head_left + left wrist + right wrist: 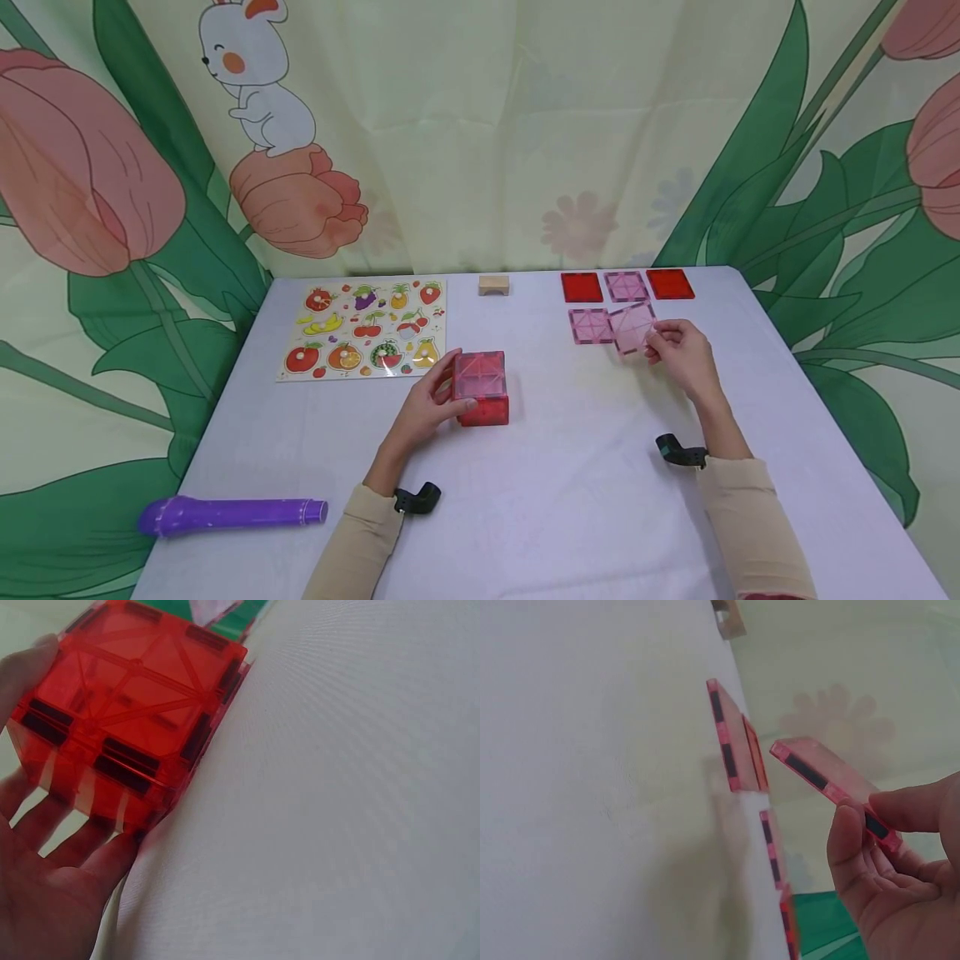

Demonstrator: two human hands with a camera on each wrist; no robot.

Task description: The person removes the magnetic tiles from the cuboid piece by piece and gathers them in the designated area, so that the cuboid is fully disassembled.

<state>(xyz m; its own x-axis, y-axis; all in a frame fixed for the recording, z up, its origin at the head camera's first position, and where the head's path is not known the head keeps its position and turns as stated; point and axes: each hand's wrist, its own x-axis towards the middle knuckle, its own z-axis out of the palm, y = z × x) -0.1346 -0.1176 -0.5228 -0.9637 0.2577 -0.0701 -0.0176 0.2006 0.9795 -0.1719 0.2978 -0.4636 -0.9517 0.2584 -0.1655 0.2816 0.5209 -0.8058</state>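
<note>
My left hand [423, 408] grips a box of translucent magnetic tiles [482, 408], thumb on its near side and fingers behind it. In the head view its upper face looks pink and its front red. The left wrist view shows a red side of this box [142, 686] close up, with dark magnet strips along its edges. Between thumb and fingers, my right hand [686, 360] pinches a square pink magnetic tile [632, 327] by its edge. That tile [817, 771] is raised off the table and tilted, as the right wrist view shows.
Next to the raised tile lies a pink tile [590, 327]. Behind are a red tile [582, 287], another pink one [627, 287] and a second red one [671, 284]. Further left are a small wooden block [493, 286], a fruit-picture board [362, 342] and a purple tube-like object [232, 512].
</note>
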